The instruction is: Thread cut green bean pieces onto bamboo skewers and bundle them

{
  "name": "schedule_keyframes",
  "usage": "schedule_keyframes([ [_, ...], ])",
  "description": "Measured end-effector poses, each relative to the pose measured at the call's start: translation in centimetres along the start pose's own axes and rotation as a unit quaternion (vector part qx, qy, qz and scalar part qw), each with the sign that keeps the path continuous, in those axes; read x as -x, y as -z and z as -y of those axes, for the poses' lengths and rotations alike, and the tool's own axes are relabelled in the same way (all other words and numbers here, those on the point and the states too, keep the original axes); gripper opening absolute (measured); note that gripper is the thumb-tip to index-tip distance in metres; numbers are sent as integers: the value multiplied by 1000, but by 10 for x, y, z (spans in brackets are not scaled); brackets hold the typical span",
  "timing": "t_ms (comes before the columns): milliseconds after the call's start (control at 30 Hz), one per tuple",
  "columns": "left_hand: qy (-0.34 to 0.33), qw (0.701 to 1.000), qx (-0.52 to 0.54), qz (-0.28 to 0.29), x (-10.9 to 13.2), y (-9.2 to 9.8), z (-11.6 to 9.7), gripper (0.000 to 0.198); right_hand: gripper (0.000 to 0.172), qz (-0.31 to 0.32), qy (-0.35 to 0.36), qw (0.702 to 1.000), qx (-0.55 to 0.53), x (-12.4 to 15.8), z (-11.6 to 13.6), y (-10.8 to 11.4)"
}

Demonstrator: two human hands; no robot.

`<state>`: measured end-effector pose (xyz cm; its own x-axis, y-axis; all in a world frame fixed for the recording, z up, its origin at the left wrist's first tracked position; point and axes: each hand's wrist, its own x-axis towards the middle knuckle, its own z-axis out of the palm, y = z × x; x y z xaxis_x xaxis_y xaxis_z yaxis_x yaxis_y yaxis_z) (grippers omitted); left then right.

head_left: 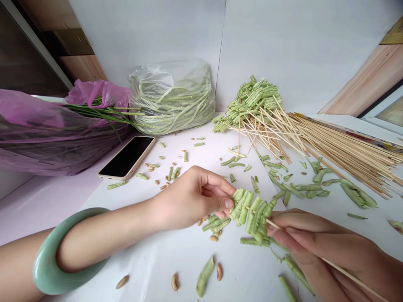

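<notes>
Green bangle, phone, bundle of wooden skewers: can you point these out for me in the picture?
Green bangle (pixel 42 268): head view, on the band's outer curve.
Phone (pixel 126 157): head view, on its dark screen.
Bundle of wooden skewers (pixel 349 151): head view, on the sticks' middle.

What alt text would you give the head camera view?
A person's right hand holds a wooden skewer threaded with green beans, which the left hand touches. Loose bean pieces and seeds lie on the white table, with a skewer bundle, a bag of long beans and a phone beyond.
</notes>
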<state>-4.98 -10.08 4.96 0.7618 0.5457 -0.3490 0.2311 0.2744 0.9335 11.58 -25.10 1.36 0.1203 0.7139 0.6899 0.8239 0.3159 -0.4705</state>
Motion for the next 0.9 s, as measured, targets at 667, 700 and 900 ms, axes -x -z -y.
schedule_keyframes([
  [667,-272,778,-558,-100,-69,13,-10,23,7,-51,67,994,74,-14,-8,-6],
  [700,-265,773,-568,-94,-73,11,-11,23,7,-53,67,994,69,-14,-8,-6],
  [900,-252,769,-579,-101,-78,16,-10,27,16,-89,-29,994,-50,-20,-1,-4],
])
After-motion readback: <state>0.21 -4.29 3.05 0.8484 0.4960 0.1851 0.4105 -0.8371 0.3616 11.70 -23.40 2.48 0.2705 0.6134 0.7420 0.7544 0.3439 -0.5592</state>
